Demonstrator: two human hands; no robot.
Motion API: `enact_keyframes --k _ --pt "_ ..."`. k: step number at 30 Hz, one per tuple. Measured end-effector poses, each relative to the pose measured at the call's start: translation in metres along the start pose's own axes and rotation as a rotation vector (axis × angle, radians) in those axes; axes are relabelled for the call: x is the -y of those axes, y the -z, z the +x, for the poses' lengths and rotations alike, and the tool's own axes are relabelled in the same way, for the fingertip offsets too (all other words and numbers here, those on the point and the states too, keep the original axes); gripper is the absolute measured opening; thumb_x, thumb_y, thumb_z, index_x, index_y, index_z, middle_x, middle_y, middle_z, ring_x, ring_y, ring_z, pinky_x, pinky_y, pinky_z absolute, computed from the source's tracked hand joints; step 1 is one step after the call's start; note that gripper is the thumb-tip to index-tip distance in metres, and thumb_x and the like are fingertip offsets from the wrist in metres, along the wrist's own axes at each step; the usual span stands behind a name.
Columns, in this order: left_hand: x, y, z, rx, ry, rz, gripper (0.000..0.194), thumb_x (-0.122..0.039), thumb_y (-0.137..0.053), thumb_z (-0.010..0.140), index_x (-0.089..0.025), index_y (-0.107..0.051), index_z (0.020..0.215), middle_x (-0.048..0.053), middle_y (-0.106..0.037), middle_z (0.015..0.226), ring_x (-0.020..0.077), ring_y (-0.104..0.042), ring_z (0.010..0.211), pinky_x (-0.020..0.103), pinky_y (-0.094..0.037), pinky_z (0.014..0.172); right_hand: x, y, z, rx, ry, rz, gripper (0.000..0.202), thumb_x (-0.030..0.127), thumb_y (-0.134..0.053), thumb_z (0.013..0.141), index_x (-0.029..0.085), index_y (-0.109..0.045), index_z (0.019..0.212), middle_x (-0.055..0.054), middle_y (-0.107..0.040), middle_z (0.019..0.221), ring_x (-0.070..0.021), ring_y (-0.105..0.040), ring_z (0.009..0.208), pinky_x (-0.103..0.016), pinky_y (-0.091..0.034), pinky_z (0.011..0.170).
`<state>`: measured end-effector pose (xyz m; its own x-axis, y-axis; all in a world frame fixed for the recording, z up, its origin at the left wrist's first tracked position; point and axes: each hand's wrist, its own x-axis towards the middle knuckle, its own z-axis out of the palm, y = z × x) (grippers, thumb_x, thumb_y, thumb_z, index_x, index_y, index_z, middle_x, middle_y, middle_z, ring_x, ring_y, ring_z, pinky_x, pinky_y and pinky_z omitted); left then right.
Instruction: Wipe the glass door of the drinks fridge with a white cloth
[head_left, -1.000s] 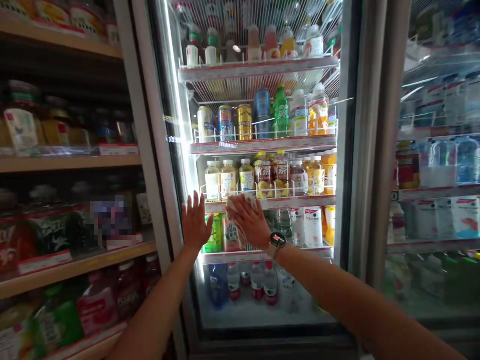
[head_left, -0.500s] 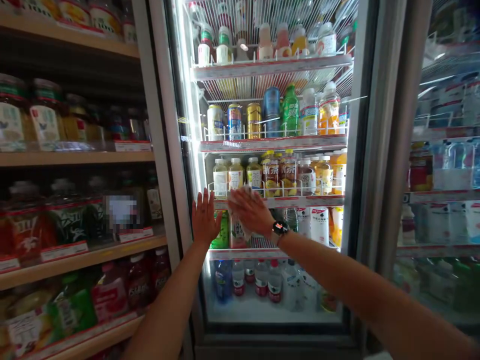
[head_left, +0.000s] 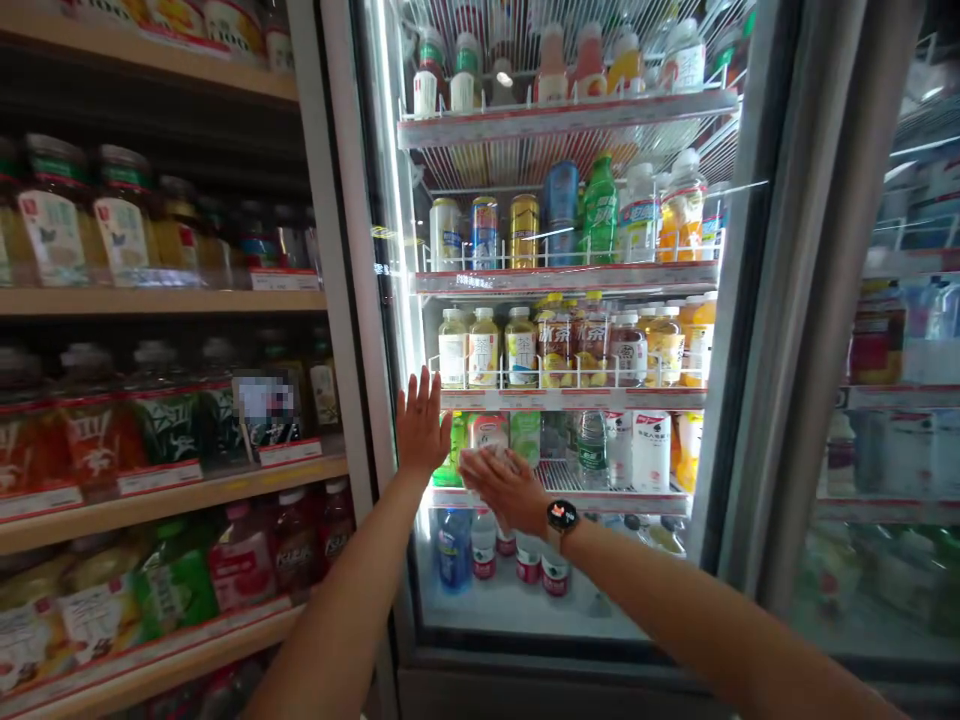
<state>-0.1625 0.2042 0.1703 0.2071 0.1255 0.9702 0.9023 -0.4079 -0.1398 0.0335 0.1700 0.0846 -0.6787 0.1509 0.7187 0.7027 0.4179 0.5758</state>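
My left hand (head_left: 422, 422) lies flat with its fingers apart, against the left side of the glass door (head_left: 465, 630) of a lit drinks fridge. Under my right hand (head_left: 511, 490) is a crumpled pale cloth (head_left: 480, 462), pressed to the glass at the height of the fourth shelf. A watch (head_left: 561, 516) is on my right wrist. Behind the glass, a red-and-white package (head_left: 487, 428) and a green bottle (head_left: 525, 432) show just above the cloth. My right fingertips are partly hidden by the cloth.
Wooden shelves (head_left: 172, 300) of bottled drinks stand to the left, beside the fridge's metal frame (head_left: 341, 250). Inside the fridge, bottles and cans such as a gold can (head_left: 524, 232) line wire shelves. A second glass door (head_left: 900, 560) is on the right.
My right hand has moved down the glass with the cloth, from the third shelf's edge to the fourth shelf. My left hand stays flat near the door's left edge. The view has shifted slightly.
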Motion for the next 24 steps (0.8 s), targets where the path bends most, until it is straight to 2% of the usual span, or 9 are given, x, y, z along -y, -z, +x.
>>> enact_keyframes --k 2,4,7,9,12,15,18,21,24 --pt "0.000 0.000 0.000 -0.004 0.005 0.006 0.061 -0.036 -0.032 0.100 -0.018 -0.015 0.156 0.011 -0.020 0.161 0.0254 -0.010 0.151 0.049 -0.013 0.122 0.022 -0.010 -0.037 0.017 0.055 -0.007 0.053 0.022 -0.040 0.096 0.028 -0.041 0.148 0.004 -0.035 0.157 -0.0180 -0.032 0.142 -0.039 -0.020 0.117" --pt "0.000 0.000 0.000 -0.009 0.002 0.011 0.061 -0.037 -0.032 0.100 -0.019 -0.014 0.156 0.011 -0.020 0.161 0.0257 -0.010 0.151 0.049 -0.014 0.122 0.033 -0.015 -0.064 0.036 0.086 -0.011 0.055 0.019 -0.042 0.093 0.028 -0.042 0.147 0.005 -0.034 0.158 -0.0169 -0.031 0.143 -0.037 -0.023 0.116" --pt "0.001 0.000 0.000 -0.020 -0.010 0.017 0.062 -0.036 -0.033 0.100 -0.019 -0.013 0.156 0.011 -0.021 0.161 0.0260 -0.012 0.151 0.049 -0.014 0.122 0.022 -0.015 -0.075 0.035 0.109 -0.008 0.060 0.014 -0.041 0.090 0.031 -0.041 0.147 0.008 -0.033 0.158 -0.0130 -0.025 0.146 -0.034 -0.022 0.117" --pt "0.001 0.000 0.000 -0.030 -0.016 0.017 0.063 -0.035 -0.035 0.100 -0.020 -0.012 0.157 0.010 -0.020 0.162 0.0258 -0.012 0.151 0.048 -0.013 0.122 -0.006 -0.006 -0.063 0.028 0.084 -0.006 0.062 0.012 -0.039 0.090 0.033 -0.038 0.149 0.009 -0.036 0.156 -0.0119 -0.024 0.147 -0.035 -0.017 0.120" --pt "0.001 0.000 0.001 -0.031 -0.014 -0.002 0.064 -0.036 -0.036 0.099 -0.021 -0.012 0.157 0.010 -0.019 0.162 0.0258 -0.011 0.151 0.048 -0.012 0.122 -0.074 0.025 -0.026 0.005 -0.059 -0.009 0.064 0.015 -0.038 0.094 0.032 -0.025 0.154 0.003 -0.041 0.154 -0.0169 -0.028 0.146 -0.043 -0.009 0.122" --pt "0.001 -0.001 0.002 -0.019 -0.004 -0.023 0.064 -0.037 -0.037 0.099 -0.021 -0.012 0.157 0.010 -0.017 0.162 0.0264 -0.010 0.151 0.049 -0.011 0.122 -0.146 0.065 0.017 -0.102 -0.326 -0.078 0.065 0.024 -0.038 0.098 0.025 -0.011 0.158 -0.006 -0.029 0.160 -0.0256 -0.023 0.148 -0.054 -0.006 0.121" --pt "0.001 -0.001 0.002 -0.027 -0.010 -0.014 0.065 -0.037 -0.036 0.099 -0.021 -0.012 0.157 0.010 -0.016 0.162 0.0266 -0.009 0.151 0.050 -0.011 0.122 -0.186 0.092 0.044 -0.185 -0.489 -0.141 0.064 0.030 -0.037 0.099 0.023 -0.012 0.158 -0.008 -0.017 0.163 -0.0306 -0.016 0.149 -0.060 -0.005 0.119" --pt "-0.008 0.002 0.005 -0.050 -0.011 -0.005 0.066 -0.036 -0.037 0.099 -0.021 -0.009 0.157 0.011 -0.014 0.162 0.0271 -0.008 0.151 0.051 -0.009 0.122 -0.180 0.094 0.042 -0.181 -0.503 -0.163 0.061 0.035 -0.039 0.098 0.024 -0.021 0.156 -0.010 -0.018 0.163 -0.0301 -0.016 0.149 -0.059 -0.006 0.119" --pt "-0.036 0.003 0.017 -0.048 -0.047 -0.040 0.068 -0.036 -0.038 0.099 -0.020 -0.006 0.157 0.011 -0.013 0.163 0.0271 -0.009 0.150 0.051 -0.009 0.123 -0.146 0.077 0.021 -0.138 -0.450 -0.156 0.059 0.039 -0.042 0.098 0.024 -0.029 0.154 -0.011 -0.025 0.161 -0.0279 -0.018 0.149 -0.057 -0.006 0.119"
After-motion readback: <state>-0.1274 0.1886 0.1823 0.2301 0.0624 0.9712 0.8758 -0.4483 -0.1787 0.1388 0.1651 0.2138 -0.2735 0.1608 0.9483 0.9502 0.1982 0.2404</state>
